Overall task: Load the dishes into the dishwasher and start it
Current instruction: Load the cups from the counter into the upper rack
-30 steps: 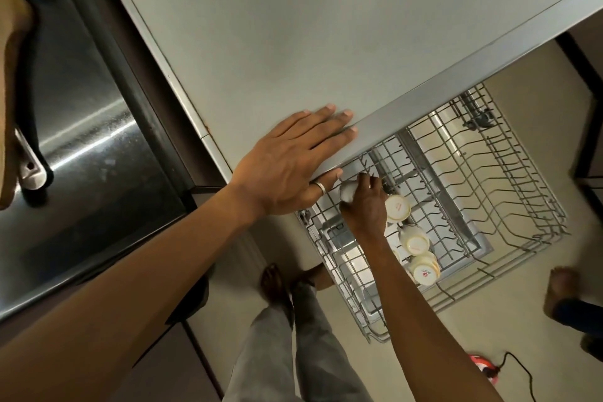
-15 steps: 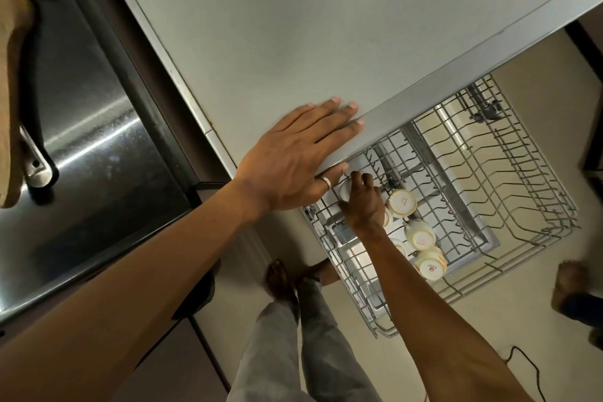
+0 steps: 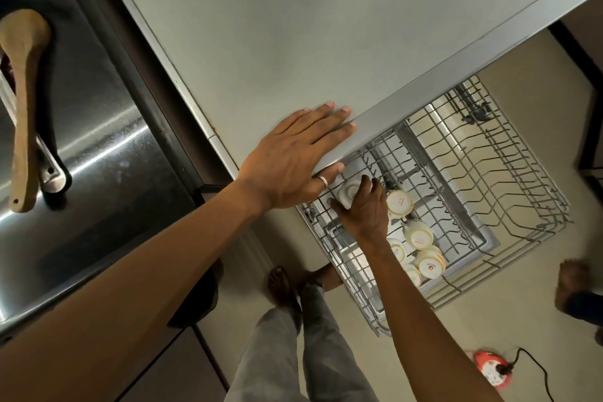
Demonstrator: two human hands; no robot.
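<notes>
The wire dishwasher rack [image 3: 509, 206] is pulled out below the grey worktop [image 3: 293, 26]. Several white cups stand upside down along its left side, one of them [image 3: 399, 202] close to my right hand. My right hand [image 3: 363, 209] reaches down into the rack and grips an upturned white cup [image 3: 348, 194] at the near left corner. My left hand [image 3: 293, 157] lies flat on the worktop's front edge, fingers straight, a ring on one finger.
A steel sink [image 3: 81, 140] lies to the left with a wooden spoon [image 3: 23, 101] resting across it. My feet [image 3: 284, 284] stand beside the rack. Another person's foot [image 3: 574, 281] is at the right. A red plug socket [image 3: 492, 369] with cable lies on the floor.
My right hand stays on the cup at the rack's near corner, thumb now spread to the left. My left hand has not moved. The view shifted slightly.
</notes>
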